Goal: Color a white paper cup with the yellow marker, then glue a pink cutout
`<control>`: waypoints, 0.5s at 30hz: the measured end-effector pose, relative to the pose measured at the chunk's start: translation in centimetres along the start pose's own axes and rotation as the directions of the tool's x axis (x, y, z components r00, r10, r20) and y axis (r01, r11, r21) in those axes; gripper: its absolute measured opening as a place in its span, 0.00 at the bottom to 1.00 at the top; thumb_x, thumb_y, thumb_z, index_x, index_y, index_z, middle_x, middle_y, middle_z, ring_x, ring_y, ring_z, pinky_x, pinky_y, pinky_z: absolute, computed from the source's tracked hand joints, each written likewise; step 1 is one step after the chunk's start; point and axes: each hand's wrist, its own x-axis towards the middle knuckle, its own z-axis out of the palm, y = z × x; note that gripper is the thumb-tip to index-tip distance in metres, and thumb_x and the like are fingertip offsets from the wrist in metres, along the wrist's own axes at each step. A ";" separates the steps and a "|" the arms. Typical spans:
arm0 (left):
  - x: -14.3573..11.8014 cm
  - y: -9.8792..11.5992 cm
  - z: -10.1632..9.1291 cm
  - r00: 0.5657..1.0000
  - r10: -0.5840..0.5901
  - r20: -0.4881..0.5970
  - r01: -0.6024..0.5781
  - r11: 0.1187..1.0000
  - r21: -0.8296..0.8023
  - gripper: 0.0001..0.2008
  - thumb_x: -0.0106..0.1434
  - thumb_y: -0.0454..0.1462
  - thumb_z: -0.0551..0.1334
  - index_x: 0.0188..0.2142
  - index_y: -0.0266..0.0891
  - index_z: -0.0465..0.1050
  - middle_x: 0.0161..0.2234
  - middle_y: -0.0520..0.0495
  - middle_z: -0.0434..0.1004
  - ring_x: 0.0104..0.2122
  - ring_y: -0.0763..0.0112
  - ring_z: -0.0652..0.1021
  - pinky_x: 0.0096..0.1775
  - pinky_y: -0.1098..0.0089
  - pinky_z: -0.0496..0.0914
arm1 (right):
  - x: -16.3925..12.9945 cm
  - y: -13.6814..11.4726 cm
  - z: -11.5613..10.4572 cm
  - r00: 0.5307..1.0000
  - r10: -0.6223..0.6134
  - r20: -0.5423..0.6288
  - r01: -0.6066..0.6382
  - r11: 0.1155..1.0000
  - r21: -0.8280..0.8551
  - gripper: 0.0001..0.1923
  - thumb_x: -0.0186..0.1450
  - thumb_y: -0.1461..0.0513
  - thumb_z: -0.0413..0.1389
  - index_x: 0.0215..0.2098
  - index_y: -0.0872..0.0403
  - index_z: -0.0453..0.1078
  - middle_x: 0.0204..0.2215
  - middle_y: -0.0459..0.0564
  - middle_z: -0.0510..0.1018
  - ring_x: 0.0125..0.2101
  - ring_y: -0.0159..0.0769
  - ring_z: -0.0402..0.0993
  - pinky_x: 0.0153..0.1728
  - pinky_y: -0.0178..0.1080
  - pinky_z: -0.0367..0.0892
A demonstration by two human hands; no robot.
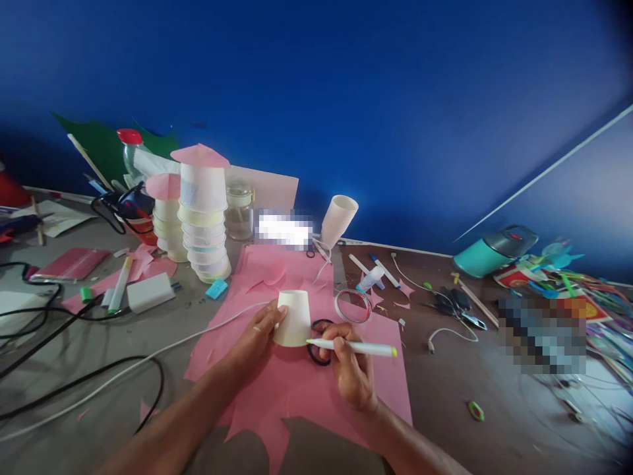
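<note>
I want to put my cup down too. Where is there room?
There is bare table on the right, between the pink paper and the colourful paper heap. There is also bare pink paper just below the right hand. It is crowded at the back left, around the stacked cups, the marker and the black cables.

My left hand [257, 338] steadies an upturned paper cup [293, 318] on the paper sheet [316, 389]; my right hand [352, 369] lays a marker [352, 347] beside it. Scissors [319, 342] lie between, tape roll [353, 306] behind.
</note>
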 end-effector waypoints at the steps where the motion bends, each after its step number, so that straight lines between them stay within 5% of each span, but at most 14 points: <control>1: 0.0 0.0 0.0 1.000 -0.003 -0.001 0.003 1.000 -0.002 0.12 0.65 0.46 0.63 0.39 0.39 0.74 0.30 0.51 0.75 0.28 0.70 0.72 0.32 0.70 0.66 | 0.0 0.0 0.0 1.000 -0.001 0.019 0.001 1.000 -0.008 0.17 0.70 0.48 0.54 0.33 0.51 0.71 0.19 0.42 0.69 0.23 0.32 0.66 0.26 0.36 0.63; 5: 0.0 0.1 0.2 1.000 -0.004 0.017 0.004 1.000 -0.023 0.13 0.64 0.46 0.64 0.39 0.39 0.75 0.30 0.49 0.77 0.28 0.69 0.74 0.32 0.70 0.67 | 0.0 0.0 0.2 0.999 0.002 0.044 0.000 0.999 -0.047 0.17 0.69 0.48 0.55 0.33 0.51 0.72 0.20 0.42 0.69 0.22 0.31 0.66 0.25 0.36 0.63; 11: -0.1 0.1 0.3 1.000 0.005 0.024 -0.004 1.000 -0.029 0.15 0.65 0.46 0.63 0.41 0.37 0.76 0.32 0.47 0.79 0.30 0.67 0.76 0.32 0.70 0.68 | 0.2 0.0 0.2 0.998 -0.001 -0.067 -0.001 1.000 -0.021 0.18 0.69 0.47 0.54 0.33 0.52 0.71 0.19 0.42 0.70 0.21 0.31 0.65 0.24 0.35 0.63; 15: 0.0 -0.2 -0.1 1.000 -0.006 0.011 0.006 0.999 -0.042 0.15 0.65 0.46 0.63 0.42 0.35 0.76 0.31 0.46 0.79 0.30 0.67 0.76 0.33 0.69 0.68 | 0.0 0.0 0.2 1.000 -0.017 0.005 0.017 0.999 -0.029 0.17 0.70 0.48 0.54 0.33 0.51 0.71 0.19 0.42 0.69 0.22 0.32 0.66 0.25 0.36 0.64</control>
